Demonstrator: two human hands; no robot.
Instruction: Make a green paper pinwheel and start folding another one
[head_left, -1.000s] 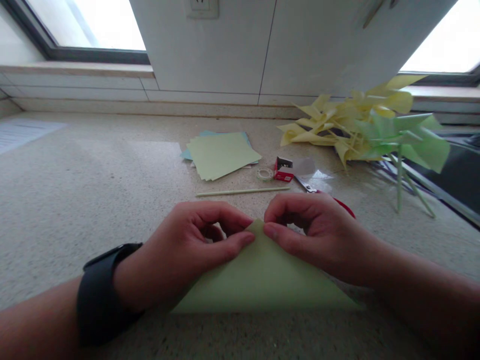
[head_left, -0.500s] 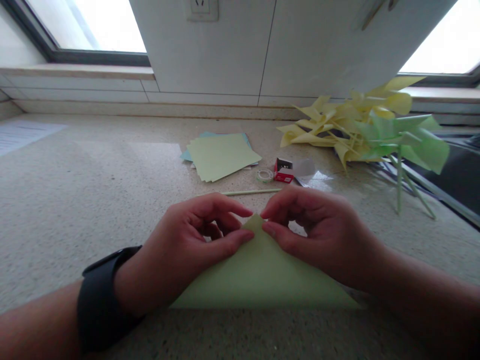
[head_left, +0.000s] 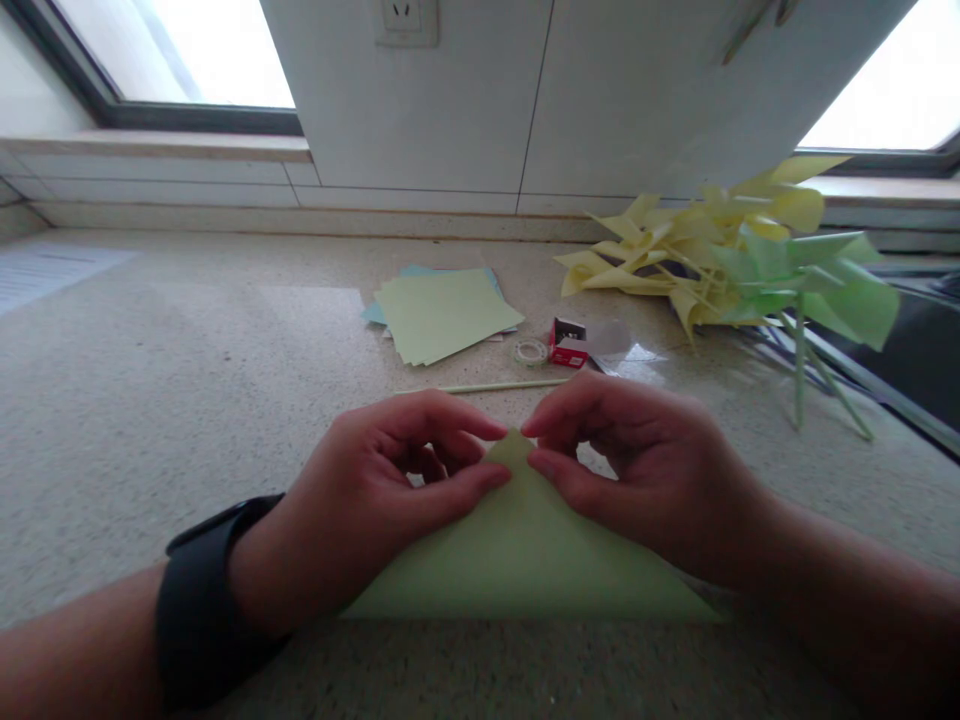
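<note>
A light green paper sheet point(head_left: 529, 560), folded into a triangle, lies flat on the speckled counter point(head_left: 150, 400) in front of me. My left hand point(head_left: 382, 490), with a black watch on its wrist, pinches the left side of the triangle's top corner between thumb and fingers. My right hand point(head_left: 637, 460) pinches the same corner from the right. The fingertips of both hands almost meet at the tip.
Behind my hands lie a thin stick point(head_left: 502, 386), a small tape roll point(head_left: 530, 351), a red box point(head_left: 568, 343) and a stack of green and blue paper sheets point(head_left: 442, 312). A heap of yellow and green paper pinwheels point(head_left: 750, 260) sits at the right.
My right hand has shifted slightly forward and left, hiding the red-handled scissors seen a second ago. Both hands keep their pinch on the paper's tip.
</note>
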